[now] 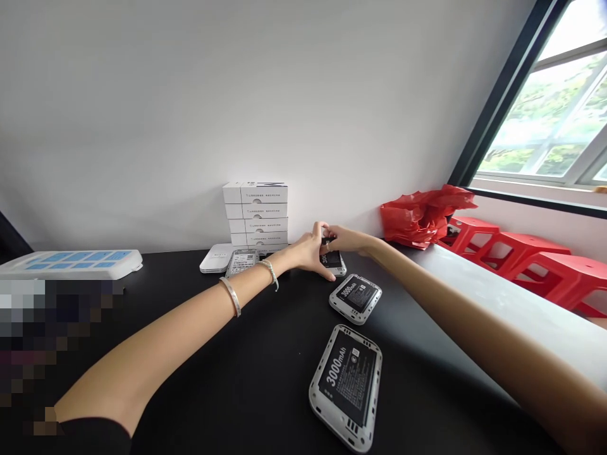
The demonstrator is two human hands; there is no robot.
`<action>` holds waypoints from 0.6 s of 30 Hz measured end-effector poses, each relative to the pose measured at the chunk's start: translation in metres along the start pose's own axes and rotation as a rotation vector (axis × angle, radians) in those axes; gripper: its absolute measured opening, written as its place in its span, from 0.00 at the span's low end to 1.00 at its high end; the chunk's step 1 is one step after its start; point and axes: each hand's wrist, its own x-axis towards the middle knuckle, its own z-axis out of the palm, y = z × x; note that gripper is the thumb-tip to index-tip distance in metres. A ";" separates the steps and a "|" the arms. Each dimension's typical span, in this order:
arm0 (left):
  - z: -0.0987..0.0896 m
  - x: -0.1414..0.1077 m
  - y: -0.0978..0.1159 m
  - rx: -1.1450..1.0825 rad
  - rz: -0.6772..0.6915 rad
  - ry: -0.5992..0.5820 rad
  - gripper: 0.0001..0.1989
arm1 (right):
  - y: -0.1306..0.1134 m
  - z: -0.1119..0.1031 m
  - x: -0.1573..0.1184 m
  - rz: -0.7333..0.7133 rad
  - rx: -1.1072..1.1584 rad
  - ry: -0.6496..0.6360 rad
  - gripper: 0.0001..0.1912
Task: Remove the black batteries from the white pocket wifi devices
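Both hands meet at a white device with a black battery [334,260], near the back of the black table. My left hand [310,250] reaches over its left side, thumb stretched towards the front edge and fingers bent at the top. From the right, my right hand [345,240] has its fingers curled at the battery's upper end; what lies between the fingertips is too small to tell. Closer to me lie a second open device [355,298] and a third one [348,385], each with a black 3000mAh battery showing.
White boxes [258,215] stand stacked against the wall, with a closed white device [217,258] and an open one [243,261] before them. A white case with blue compartments [71,263] is at left. A red bag [417,218] and red stools [531,253] are at right.
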 end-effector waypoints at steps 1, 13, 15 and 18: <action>-0.004 -0.003 0.002 0.016 0.043 0.051 0.57 | -0.005 -0.004 -0.005 -0.029 0.015 0.014 0.21; -0.101 -0.132 -0.009 0.086 -0.225 -0.049 0.39 | -0.033 0.024 -0.010 0.144 0.589 0.002 0.23; -0.108 -0.146 -0.015 0.151 -0.282 -0.086 0.37 | -0.037 0.046 0.005 0.152 0.536 -0.032 0.21; -0.110 -0.154 -0.023 0.253 -0.311 -0.094 0.35 | -0.047 0.070 0.022 0.124 0.404 -0.035 0.17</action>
